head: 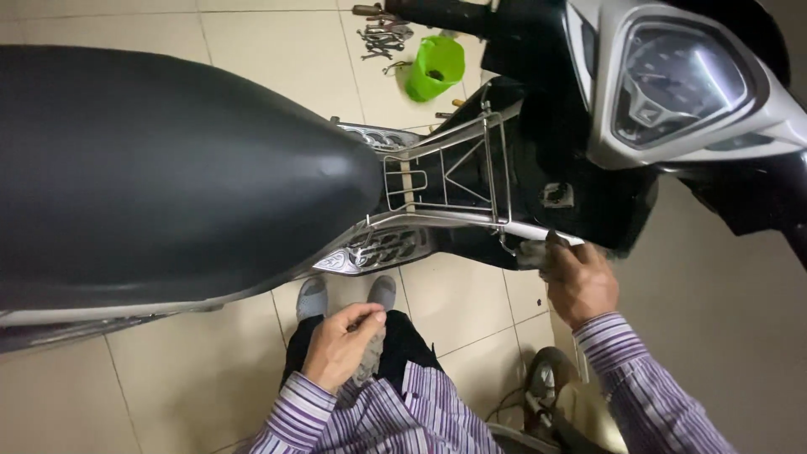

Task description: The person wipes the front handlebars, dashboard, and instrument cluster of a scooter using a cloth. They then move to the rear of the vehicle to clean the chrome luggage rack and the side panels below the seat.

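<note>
I look down at a scooter with a long black seat [168,168] and a wire rack [454,172] on its footboard. My right hand [580,282] presses a grey rag [531,252] against the silver edge of the footboard [471,220], its fingers closed on the cloth. My left hand [345,345] rests low by my waist, fingers curled around a bunched grey cloth [370,357]. Both sleeves are purple striped. My grey shoes [313,296] show below the footboard.
The scooter's dashboard and handlebar [681,84] fill the upper right. A green plastic container [435,67] and several loose metal tools [382,38] lie on the tiled floor beyond. Another shoe [546,382] sits at my lower right.
</note>
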